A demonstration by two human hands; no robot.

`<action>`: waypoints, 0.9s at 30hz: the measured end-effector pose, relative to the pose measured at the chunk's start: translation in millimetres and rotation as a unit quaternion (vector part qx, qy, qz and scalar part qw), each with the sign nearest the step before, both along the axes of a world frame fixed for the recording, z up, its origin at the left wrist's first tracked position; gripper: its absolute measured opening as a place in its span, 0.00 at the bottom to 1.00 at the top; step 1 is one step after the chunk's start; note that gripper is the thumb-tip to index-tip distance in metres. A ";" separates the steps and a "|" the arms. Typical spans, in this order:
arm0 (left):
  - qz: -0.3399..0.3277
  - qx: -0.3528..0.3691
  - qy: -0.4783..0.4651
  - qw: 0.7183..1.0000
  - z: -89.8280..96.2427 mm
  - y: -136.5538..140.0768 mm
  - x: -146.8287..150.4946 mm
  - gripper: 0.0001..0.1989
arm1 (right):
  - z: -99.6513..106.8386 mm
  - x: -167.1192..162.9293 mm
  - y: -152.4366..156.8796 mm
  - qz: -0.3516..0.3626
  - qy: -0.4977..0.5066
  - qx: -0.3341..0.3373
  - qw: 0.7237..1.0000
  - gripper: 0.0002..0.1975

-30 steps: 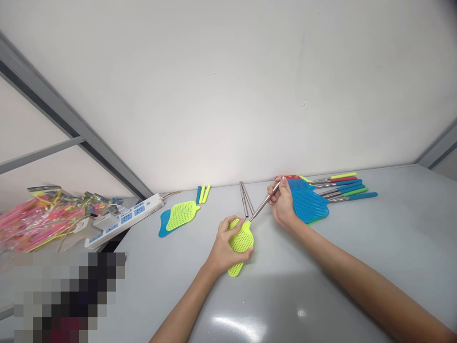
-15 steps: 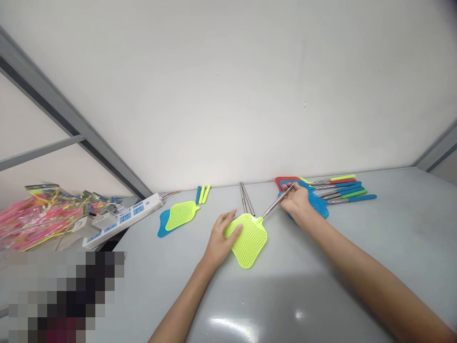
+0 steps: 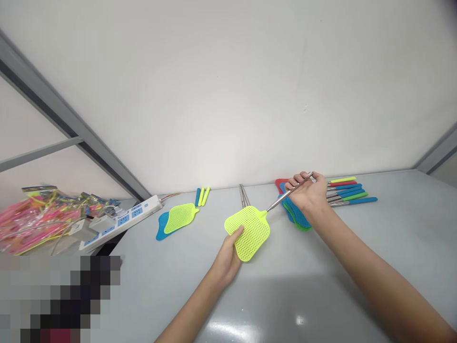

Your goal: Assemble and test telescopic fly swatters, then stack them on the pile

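A yellow-green fly swatter [image 3: 250, 233] with a perforated head and a bare metal rod is held between both hands. My left hand [image 3: 230, 257] pinches the head at its lower left, thumb on top and the other fingers hidden beneath. Around the far part of the rod [image 3: 290, 191] are the fingers of my right hand [image 3: 310, 193], palm turned up. Behind the swatter lie thin metal rods [image 3: 243, 195], partly covered by its head. Beyond my right hand is a pile of finished-looking swatters with blue heads [image 3: 296, 212] and coloured grips [image 3: 362, 200].
To the left lie a yellow swatter head [image 3: 181, 216] over a blue one [image 3: 162, 227], with several coloured grip sleeves [image 3: 203, 196] beside them. A white power strip [image 3: 123, 221] with plugs and pink items in clear plastic [image 3: 46, 216] sit farther left. A white wall [image 3: 228, 95] rises behind the grey table [image 3: 403, 228].
My right hand has moved right and up, sliding toward the rod's end or lengthening it; I cannot tell which. My left hand has shifted its grip to the head's lower edge.
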State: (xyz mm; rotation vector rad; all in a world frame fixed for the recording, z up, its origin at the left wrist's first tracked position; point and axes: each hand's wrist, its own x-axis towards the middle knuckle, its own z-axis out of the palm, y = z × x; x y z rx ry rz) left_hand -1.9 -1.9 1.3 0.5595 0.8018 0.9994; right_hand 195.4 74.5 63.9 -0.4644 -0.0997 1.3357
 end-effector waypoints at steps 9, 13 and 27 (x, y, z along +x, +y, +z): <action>-0.016 -0.085 0.008 0.996 1.6 -0.6 -5.3 0.13 | 2.0 -2.6 -3.8 0.082 -0.041 0.020 0.996 0.17; -0.001 -0.095 -0.001 0.995 1.2 -1.6 -4.7 0.13 | 9.4 -6.2 -8.5 0.131 -0.076 0.087 0.985 0.18; 0.050 -0.093 -0.003 0.994 -6.6 -3.7 -5.0 0.14 | 9.5 -17.5 -14.7 0.198 -0.088 0.137 0.967 0.22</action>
